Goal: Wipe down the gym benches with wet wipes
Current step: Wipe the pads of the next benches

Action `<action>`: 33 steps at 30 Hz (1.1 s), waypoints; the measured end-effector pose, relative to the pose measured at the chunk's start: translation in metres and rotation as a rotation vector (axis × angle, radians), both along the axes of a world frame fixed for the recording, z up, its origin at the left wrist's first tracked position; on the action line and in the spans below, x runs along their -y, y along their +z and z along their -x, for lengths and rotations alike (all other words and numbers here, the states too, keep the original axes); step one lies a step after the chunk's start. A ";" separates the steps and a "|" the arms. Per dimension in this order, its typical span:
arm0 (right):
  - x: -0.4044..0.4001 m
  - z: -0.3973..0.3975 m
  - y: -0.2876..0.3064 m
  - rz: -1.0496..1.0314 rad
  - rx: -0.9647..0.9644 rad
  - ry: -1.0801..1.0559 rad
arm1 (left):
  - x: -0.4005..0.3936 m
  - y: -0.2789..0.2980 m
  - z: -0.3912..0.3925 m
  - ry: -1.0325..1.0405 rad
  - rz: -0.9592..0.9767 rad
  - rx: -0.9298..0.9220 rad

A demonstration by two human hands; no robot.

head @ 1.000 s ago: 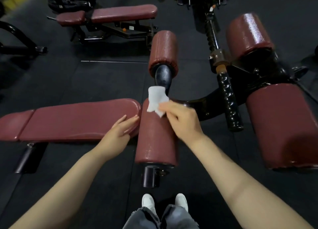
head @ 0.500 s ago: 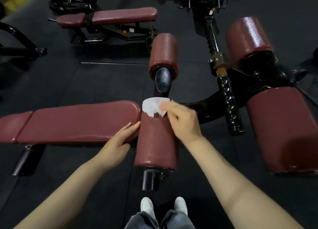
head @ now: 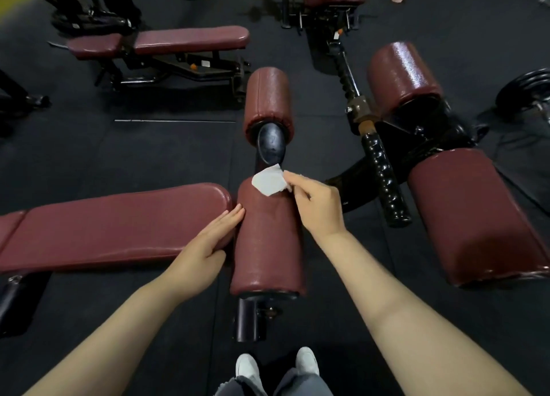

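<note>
1. The right hand [head: 317, 205] pinches a small white wet wipe [head: 268, 182], thin and crumpled, between thumb and fingers; the other fingers are curled.
2. The wipe lies on the far end of the near roller pad [head: 268, 246], a cylinder covered in dark red, grained vinyl. Its long axis runs away from the person.
3. The left hand [head: 205, 246] is flat, with straight fingers; it touches the left side of this roller.
4. Under and to the left of the left hand lies the bench pad [head: 113, 226], long, smooth, with rounded end, stretching out leftward.
5. Beyond the wipe, a black metal tube [head: 270, 145] joins a second roller [head: 268, 98].
</note>
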State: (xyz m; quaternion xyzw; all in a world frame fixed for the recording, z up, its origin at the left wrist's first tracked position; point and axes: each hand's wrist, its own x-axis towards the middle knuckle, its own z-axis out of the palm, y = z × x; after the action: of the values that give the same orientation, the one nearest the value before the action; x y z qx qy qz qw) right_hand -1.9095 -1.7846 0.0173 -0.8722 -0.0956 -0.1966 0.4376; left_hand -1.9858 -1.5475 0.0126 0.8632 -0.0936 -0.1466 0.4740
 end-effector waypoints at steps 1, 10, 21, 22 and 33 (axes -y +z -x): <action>-0.002 0.018 0.000 -0.004 -0.014 0.014 | -0.002 -0.002 0.001 0.010 0.000 -0.013; 0.011 0.136 -0.009 0.161 0.089 0.248 | -0.011 0.004 -0.010 0.033 -0.053 -0.008; -0.012 0.058 0.002 0.094 -0.037 0.022 | -0.009 -0.004 -0.002 -0.020 -0.042 0.019; -0.009 0.088 0.000 0.084 -0.027 0.052 | -0.010 -0.008 0.000 0.000 -0.047 -0.015; -0.001 0.007 -0.004 -0.011 -0.206 -0.106 | 0.013 0.022 -0.013 -0.053 -0.196 0.181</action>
State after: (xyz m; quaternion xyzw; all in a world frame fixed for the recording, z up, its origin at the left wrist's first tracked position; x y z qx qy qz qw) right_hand -1.9165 -1.7831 0.0132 -0.8891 -0.0027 -0.1292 0.4391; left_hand -1.9725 -1.5606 0.0346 0.9122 -0.1441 -0.0891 0.3730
